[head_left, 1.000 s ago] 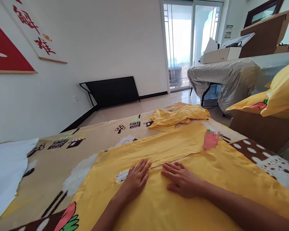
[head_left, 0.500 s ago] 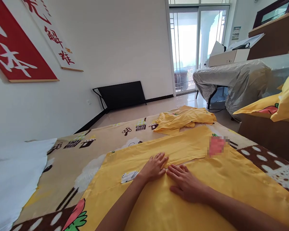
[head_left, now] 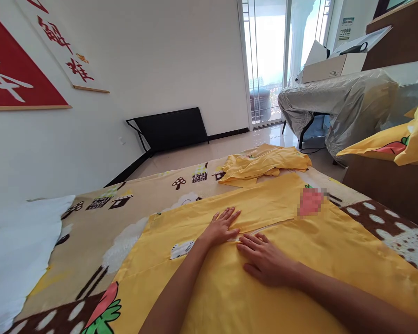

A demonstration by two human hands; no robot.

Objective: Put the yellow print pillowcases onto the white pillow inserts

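Blanket (head_left: pixel 80 250) with cream and brown prints carries a yellow cloth (head_left: pixel 237 297) spread mostly flat across its middle; the cloth's near side runs out of view, so its long axis is uncertain, perhaps left to right. White cloth (head_left: pixel 24 241) lies at the blanket's left edge, a crumpled yellow bundle (head_left: pixel 271 162) by its far edge. The left hand (head_left: pixel 221 229) has shifted toward the right hand (head_left: pixel 264 257), bringing them close together beside a narrow opening (head_left: pixel 264 228) that slants away rightward; both have fingers extended, gripping nothing. A white patch (head_left: pixel 180 249) shows beside the left forearm.
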